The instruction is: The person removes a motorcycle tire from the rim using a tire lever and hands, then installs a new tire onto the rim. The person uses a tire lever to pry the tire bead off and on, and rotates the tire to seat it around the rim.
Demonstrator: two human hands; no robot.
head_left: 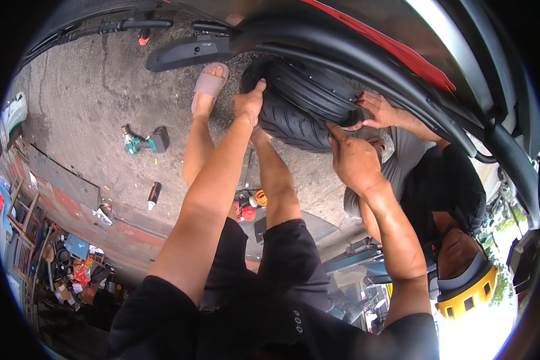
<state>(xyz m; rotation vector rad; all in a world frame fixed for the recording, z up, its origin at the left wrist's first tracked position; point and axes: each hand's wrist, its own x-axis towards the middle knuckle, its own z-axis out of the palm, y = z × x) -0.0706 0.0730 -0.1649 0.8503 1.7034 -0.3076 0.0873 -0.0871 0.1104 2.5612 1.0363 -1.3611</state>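
Note:
My left hand (249, 103) grips the black tyre (291, 126) at its left side, with the thumb up against a ribbed black wheel part (306, 90) lying over the tread. My right hand (353, 161) is at the tyre's right edge, index finger reaching onto it, other fingers bent and partly hidden. A small multicoloured piece (352, 127) shows beside that fingertip. Another person's hand (375, 109) touches the wheel's right side, just above my right hand.
A black scooter frame with a red panel (390, 48) arches overhead. A green cordless drill (139, 141) and black tube (154, 195) lie on the concrete left of my legs. A helmeted person (444, 198) crouches at right. Cluttered tools and boxes (77, 245) sit lower left.

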